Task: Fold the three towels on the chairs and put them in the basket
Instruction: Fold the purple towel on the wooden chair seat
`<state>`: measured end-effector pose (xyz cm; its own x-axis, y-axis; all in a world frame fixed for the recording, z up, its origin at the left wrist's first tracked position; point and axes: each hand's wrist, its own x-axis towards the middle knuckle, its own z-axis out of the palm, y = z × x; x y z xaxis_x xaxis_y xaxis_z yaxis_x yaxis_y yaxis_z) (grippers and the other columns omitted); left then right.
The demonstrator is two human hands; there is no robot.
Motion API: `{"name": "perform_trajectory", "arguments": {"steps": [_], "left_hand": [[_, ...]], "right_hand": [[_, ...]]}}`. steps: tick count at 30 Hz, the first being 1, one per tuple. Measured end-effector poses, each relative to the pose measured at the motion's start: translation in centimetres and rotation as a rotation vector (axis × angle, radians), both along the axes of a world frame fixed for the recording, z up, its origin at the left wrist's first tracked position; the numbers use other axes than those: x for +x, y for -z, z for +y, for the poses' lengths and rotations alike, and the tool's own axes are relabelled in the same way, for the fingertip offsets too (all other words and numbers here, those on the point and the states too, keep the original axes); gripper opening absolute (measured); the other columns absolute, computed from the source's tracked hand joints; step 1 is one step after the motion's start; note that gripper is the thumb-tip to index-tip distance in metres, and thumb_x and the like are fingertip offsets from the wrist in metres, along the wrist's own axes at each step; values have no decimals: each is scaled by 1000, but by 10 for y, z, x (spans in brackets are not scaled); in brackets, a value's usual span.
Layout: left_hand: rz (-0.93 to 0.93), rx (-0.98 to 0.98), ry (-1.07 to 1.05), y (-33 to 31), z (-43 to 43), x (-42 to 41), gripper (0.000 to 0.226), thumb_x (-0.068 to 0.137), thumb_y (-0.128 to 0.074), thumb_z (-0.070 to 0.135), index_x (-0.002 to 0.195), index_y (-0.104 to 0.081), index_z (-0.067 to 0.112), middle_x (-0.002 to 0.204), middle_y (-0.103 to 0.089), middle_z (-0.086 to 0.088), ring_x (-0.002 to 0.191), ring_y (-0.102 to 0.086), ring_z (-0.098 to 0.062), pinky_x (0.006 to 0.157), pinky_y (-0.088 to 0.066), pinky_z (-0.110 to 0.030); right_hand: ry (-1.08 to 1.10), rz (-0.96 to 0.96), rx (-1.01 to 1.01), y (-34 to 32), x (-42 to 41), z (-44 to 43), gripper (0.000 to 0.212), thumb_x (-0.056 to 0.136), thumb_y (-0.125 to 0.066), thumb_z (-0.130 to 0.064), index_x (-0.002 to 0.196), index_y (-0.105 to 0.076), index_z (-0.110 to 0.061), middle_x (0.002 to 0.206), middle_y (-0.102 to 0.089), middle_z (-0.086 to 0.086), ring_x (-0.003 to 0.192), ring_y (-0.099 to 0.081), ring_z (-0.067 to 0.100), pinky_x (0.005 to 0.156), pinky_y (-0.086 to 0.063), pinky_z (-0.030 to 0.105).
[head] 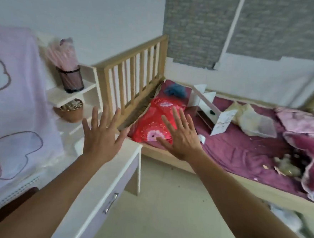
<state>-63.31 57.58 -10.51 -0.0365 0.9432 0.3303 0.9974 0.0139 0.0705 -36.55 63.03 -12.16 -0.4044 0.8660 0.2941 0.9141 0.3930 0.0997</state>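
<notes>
Both hands raised with fingers spread, holding nothing; worktop corner and bed lie ahead.

The left hand (100, 135) is at centre frame and the right hand (181, 137) just right of it; each grip is slack and empty, palms facing away. The left forearm crosses above the white worktop (99, 185), whose drawer handle (110, 203) shows at lower centre. The right hand partly covers a red flowered pillow (152, 120) at the head of the bed (243, 151). A slatted wooden rail (135, 71) stands between the bed and the shelf unit (68, 95). The shelf unit carries a mesh cup (70, 79) and, below it, a woven basket (71, 112). A small white rack (209, 107) lies tipped on the bed. A pale pink cloth (13, 108) hangs at left of frame. Whether this is a towel cannot be told.
</notes>
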Motion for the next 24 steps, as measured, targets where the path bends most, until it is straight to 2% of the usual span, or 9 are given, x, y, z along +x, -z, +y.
{"name": "perform_trajectory", "arguments": {"steps": [2, 5, 8, 12, 17, 21, 24], "left_hand": [[-7, 22, 86, -11, 8, 76, 75, 94, -12, 67, 156, -18, 26, 164, -11, -13, 149, -9, -39, 112, -20, -66], [7, 76, 228, -21, 18, 180, 77, 93, -11, 68, 157, -15, 25, 164, -9, -13, 150, -8, -37, 115, -17, -64], [11, 66, 363, -31, 25, 293, 76, 94, -10, 69, 157, -9, 27, 165, -1, -11, 150, -5, -36, 117, -14, -62], [24, 68, 589, -37, 31, 438, 74, 94, -12, 68, 157, -11, 27, 165, -1, -11, 150, -7, -36, 115, -18, -64], [15, 62, 864, -29, 48, 585, 76, 94, -16, 67, 156, -20, 24, 164, -4, -14, 149, -12, -38, 113, -22, -65], [-25, 6, 1112, -17, 40, 723, 79, 90, -7, 72, 157, -7, 29, 164, 7, -9, 151, -1, -34, 116, -11, -63], [-56, -42, 1329, -12, 7, 828, 80, 90, -2, 72, 157, -2, 29, 163, 15, -8, 151, 8, -32, 118, -4, -63]], "right_hand": [[99, 30, 25, -6, 80, -19, 82, 93, -12, -77, 159, -4, -29, 165, 14, 14, 152, 15, 31, 123, -1, 54], [249, 80, 60, -13, 187, -46, 83, 94, -24, -75, 159, -13, -25, 166, 3, 17, 153, 6, 34, 123, -6, 55], [428, 116, 60, -18, 294, -79, 84, 93, -20, -76, 160, -7, -25, 166, 8, 16, 153, 8, 34, 124, -3, 53], [630, 188, 79, -14, 421, -124, 84, 93, -21, -76, 160, -5, -27, 166, 7, 15, 153, 6, 32, 124, -3, 52], [862, 197, 51, 2, 533, -170, 83, 93, -21, -76, 159, -10, -26, 166, 4, 14, 153, 4, 33, 123, -8, 55], [1056, 160, 67, 10, 621, -230, 79, 94, -33, -70, 158, -22, -24, 165, -7, 18, 153, -6, 35, 121, -16, 56], [1274, 131, 78, 6, 672, -297, 81, 93, -35, -69, 158, -22, -23, 165, -10, 19, 152, -10, 36, 122, -15, 53]]}}
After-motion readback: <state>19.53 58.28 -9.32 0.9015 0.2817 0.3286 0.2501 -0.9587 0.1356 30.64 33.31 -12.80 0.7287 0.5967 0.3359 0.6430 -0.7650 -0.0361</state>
